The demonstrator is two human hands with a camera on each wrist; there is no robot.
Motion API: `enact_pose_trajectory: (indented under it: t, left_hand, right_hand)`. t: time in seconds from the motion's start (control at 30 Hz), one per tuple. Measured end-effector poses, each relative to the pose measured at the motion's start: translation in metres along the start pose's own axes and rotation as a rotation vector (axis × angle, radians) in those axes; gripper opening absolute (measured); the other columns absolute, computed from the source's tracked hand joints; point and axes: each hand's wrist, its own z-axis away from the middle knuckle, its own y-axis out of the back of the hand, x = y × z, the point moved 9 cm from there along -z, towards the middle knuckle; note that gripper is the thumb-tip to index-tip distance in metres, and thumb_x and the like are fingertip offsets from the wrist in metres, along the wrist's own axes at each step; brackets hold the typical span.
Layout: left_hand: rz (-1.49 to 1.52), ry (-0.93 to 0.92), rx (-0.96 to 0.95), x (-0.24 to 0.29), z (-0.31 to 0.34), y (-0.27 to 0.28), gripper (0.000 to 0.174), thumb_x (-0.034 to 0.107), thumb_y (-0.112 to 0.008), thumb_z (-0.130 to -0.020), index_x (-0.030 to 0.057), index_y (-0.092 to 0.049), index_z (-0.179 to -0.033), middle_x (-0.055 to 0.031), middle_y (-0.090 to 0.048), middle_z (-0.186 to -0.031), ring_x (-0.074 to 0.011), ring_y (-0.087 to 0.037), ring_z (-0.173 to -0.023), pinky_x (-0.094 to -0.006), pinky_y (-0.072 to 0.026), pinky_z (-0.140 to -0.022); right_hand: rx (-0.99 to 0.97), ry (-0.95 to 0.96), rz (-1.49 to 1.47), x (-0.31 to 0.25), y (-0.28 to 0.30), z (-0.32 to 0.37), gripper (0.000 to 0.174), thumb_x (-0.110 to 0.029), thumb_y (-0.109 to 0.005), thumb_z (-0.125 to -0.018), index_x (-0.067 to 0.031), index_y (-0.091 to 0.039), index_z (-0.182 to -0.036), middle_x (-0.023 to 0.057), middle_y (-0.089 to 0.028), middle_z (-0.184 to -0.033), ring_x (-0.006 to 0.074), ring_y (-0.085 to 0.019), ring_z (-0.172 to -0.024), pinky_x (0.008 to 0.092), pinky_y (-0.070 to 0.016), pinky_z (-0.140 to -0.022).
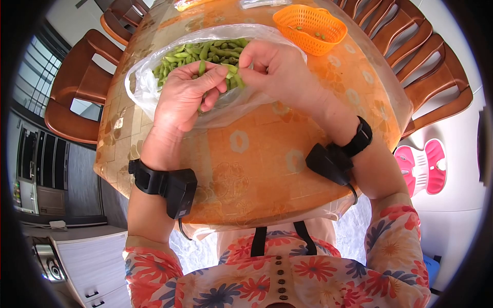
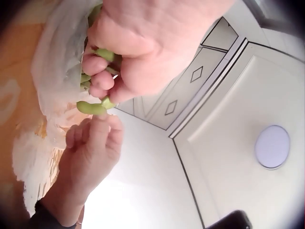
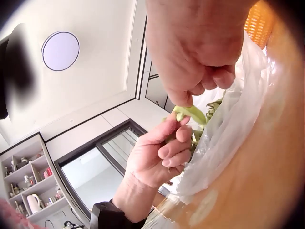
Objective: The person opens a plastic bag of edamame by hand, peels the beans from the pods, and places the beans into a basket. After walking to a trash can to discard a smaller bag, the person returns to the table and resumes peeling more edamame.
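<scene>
Both hands meet over a clear plastic bag point(image 1: 146, 105) filled with green edamame pods point(image 1: 179, 55). Between thumb and fingers, my left hand point(image 1: 187, 95) pinches one edamame pod point(image 2: 90, 108). A second green pod point(image 2: 106, 54) shows among that hand's fingers. My right hand point(image 1: 287, 72) holds the pinched pod from the other side, thumb and forefinger at its end. In the right wrist view this pod point(image 3: 193, 113) stretches between the two hands, its pale end at the fingertips. Curled fingers partly hide it.
An orange plastic basket point(image 1: 308, 32) with a few green beans inside stands right of the bag, farther back. Some packages point(image 1: 197, 4) lie at the table's far end. Wooden chairs point(image 1: 82, 87) line both sides of the patterned tablecloth point(image 1: 231, 174). A pink and white stool point(image 1: 435, 167) is at right.
</scene>
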Motion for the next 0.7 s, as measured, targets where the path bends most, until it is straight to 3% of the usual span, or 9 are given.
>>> enact_pose_trajectory:
  t: [0.07,0.1,0.17,0.37,0.5,0.7]
  left_hand:
    - [-0.020,-0.007,0.051,-0.001,-0.001,0.003,0.015,0.018,-0.065,-0.080,0.0042,-0.059,-0.079,-0.0022,-0.055,-0.063,-0.0045,-0.038,-0.042,-0.0174,-0.0266,-0.038]
    - [-0.027,-0.025,0.071,0.000,-0.001,0.005,0.015,0.018,-0.066,-0.079,0.0040,-0.060,-0.078,-0.0018,-0.055,-0.063,-0.0044,-0.038,-0.042,-0.0172,-0.0266,-0.038]
    - [-0.032,-0.044,0.093,0.000,0.000,0.006,0.016,0.017,-0.068,-0.078,0.0038,-0.060,-0.077,-0.0014,-0.055,-0.063,-0.0044,-0.039,-0.042,-0.0171,-0.0266,-0.038]
    - [-0.047,-0.101,0.111,0.004,0.002,0.005,0.015,0.017,-0.068,-0.078,0.0035,-0.060,-0.076,-0.0006,-0.054,-0.062,-0.0041,-0.039,-0.043,-0.0167,-0.0266,-0.038]
    - [0.018,-0.094,0.097,0.005,0.001,0.003,0.016,0.016,-0.070,-0.076,0.0034,-0.060,-0.075,0.0001,-0.053,-0.060,-0.0044,-0.039,-0.044,-0.0170,-0.0269,-0.038]
    - [0.112,-0.055,0.057,0.000,0.000,0.003,0.015,0.014,-0.070,-0.075,0.0043,-0.059,-0.075,-0.0009,-0.054,-0.061,-0.0050,-0.040,-0.043,-0.0165,-0.0271,-0.038]
  right_hand:
    - [0.032,0.169,0.173,-0.013,-0.003,0.003,0.006,-0.010,-0.061,-0.077,-0.0061,-0.057,-0.075,-0.0041,-0.045,-0.053,0.0023,-0.039,-0.048,0.0198,-0.0324,-0.043]
    - [0.033,0.167,0.172,-0.013,-0.004,0.004,0.006,-0.010,-0.061,-0.077,-0.0061,-0.057,-0.075,-0.0041,-0.045,-0.053,0.0023,-0.039,-0.048,0.0198,-0.0324,-0.043]
    - [-0.025,0.102,0.242,-0.007,-0.010,0.004,0.013,-0.022,-0.061,-0.073,-0.0086,-0.060,-0.074,0.0071,-0.060,-0.062,0.0229,-0.059,-0.058,0.0330,-0.0464,-0.055]
    - [0.095,0.150,0.242,-0.024,-0.007,0.009,0.012,-0.019,-0.060,-0.074,-0.0066,-0.061,-0.072,0.0097,-0.060,-0.063,0.0265,-0.059,-0.058,0.0341,-0.0469,-0.056]
    - [0.090,0.203,0.206,-0.029,-0.009,0.011,0.012,-0.018,-0.061,-0.074,-0.0066,-0.061,-0.071,0.0112,-0.060,-0.063,0.0266,-0.059,-0.058,0.0341,-0.0468,-0.055]
    - [0.046,0.132,0.175,-0.017,-0.010,0.008,0.013,-0.018,-0.062,-0.074,-0.0053,-0.062,-0.074,0.0122,-0.059,-0.063,0.0234,-0.058,-0.056,0.0317,-0.0460,-0.053]
